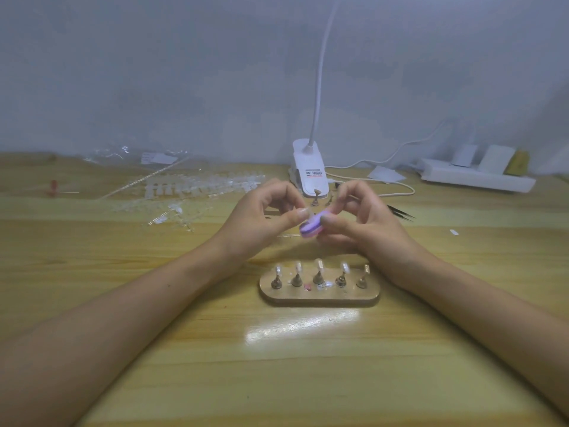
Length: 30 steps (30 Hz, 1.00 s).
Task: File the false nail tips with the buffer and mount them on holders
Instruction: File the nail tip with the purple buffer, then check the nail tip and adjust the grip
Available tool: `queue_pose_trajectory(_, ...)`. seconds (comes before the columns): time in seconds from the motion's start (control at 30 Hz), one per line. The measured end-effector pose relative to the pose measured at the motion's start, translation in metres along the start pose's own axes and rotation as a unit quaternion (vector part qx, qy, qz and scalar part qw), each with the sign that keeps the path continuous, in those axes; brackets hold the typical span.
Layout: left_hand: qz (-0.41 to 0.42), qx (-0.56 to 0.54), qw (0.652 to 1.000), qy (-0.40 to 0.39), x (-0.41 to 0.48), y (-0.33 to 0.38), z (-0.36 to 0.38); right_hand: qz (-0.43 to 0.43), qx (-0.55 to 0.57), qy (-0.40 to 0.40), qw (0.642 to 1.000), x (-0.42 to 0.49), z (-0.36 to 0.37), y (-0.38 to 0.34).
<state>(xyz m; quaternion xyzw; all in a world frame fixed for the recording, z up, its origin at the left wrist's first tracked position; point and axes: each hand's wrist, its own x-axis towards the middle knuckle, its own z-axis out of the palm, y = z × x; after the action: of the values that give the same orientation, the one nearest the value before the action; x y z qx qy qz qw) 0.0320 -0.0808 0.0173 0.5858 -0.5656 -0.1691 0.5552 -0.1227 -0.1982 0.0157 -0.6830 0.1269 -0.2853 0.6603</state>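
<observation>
False nail tips of clear plastic already sat on four of the five small brass-coloured cone holders standing in a row on the oval wooden stand. The holder at the stand's right end looked bare, though blur made that uncertain. Just beyond the stand, raised off the yellow wooden table, the right hand curled its thumb and fingers round a small purple-and-pink buffer block, steadying it as the working surface. The left hand pinched thumb against forefinger at the block's upper edge, seemingly pressing a pale tip to the grit, though it was too small to make out surely. Working this close above the stand probably made the coming mounting a short reach. Further beyond the stand, to its left, lay unused clear tips on their sprues.
</observation>
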Motion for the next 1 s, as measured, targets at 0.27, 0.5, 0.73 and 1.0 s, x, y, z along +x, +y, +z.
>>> queue_pose_trajectory(0.27,-0.004,0.006,1.0,-0.002,-0.002,0.0,0.0,-0.026,0.056,0.149,0.987,0.004,-0.018,-0.005)
queue_pose_trajectory(0.5,-0.04,-0.014,0.999,-0.01,-0.004,0.002,0.0,0.064,-0.173,0.05,0.982,0.004,-0.048,-0.016)
queue_pose_trajectory(0.73,-0.065,-0.039,0.996,-0.041,-0.002,0.012,0.002,-0.179,-0.357,0.022,0.916,-0.004,-0.03,-0.047)
queue_pose_trajectory(1.0,-0.062,-0.084,0.988,-0.111,0.002,0.047,-0.006,-0.287,-0.436,-0.034,0.852,-0.022,0.003,-0.072)
